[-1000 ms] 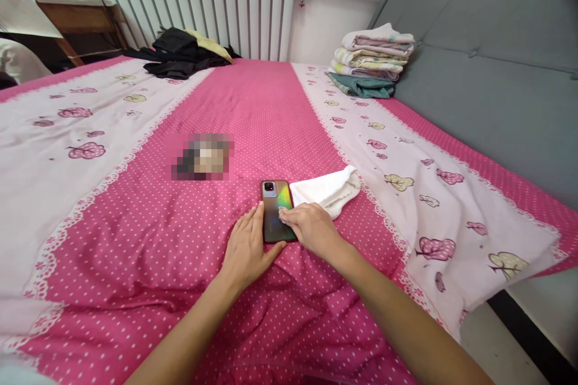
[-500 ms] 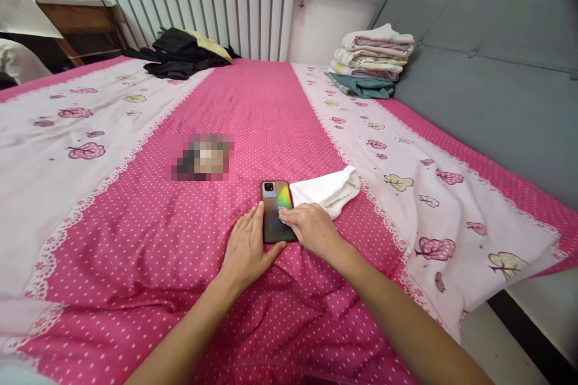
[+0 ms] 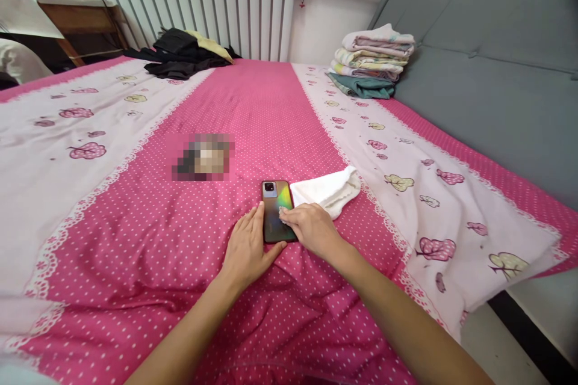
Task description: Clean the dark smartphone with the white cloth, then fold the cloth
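A smartphone lies back side up on the pink dotted bedspread, its camera block at the far end and a rainbow sheen on its back. My left hand rests flat against its left edge, fingers stretched out, with the thumb along the near edge. The fingers of my right hand are pinched together over the phone's back, pressing a small whitish wad to it; most of the wad is hidden under the fingertips. Just beyond my right hand lies a white cloth, partly folded, close to the phone's right side.
A blurred-out object lies on the bedspread at the left. Dark clothes are heaped at the back, before a white radiator. Folded bedding is stacked by the grey headboard.
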Motion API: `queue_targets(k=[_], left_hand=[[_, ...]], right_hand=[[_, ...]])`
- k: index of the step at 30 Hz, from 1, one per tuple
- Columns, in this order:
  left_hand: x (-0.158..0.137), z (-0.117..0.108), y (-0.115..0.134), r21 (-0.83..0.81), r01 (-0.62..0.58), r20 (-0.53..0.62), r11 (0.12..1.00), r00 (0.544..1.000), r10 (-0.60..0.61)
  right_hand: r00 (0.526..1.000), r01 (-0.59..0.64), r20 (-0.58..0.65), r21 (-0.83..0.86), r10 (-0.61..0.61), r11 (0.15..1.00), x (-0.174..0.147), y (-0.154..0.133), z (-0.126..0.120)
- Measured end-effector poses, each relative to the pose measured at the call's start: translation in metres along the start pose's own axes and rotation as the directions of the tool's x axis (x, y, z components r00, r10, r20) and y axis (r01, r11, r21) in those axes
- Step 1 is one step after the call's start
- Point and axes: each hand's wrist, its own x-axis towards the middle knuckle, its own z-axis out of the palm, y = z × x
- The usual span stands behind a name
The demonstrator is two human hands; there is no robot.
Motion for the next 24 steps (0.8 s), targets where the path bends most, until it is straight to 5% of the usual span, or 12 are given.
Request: queue_targets(k=[24], left_hand=[[0.0001,-0.0013,0.0002,-0.001,-0.003,0.003,1.0,1.0,0.003]], right_hand=[[1.0,0.001,-0.002,-0.006,-0.001,1.0,-0.0002,-0.0007,-0.0005]])
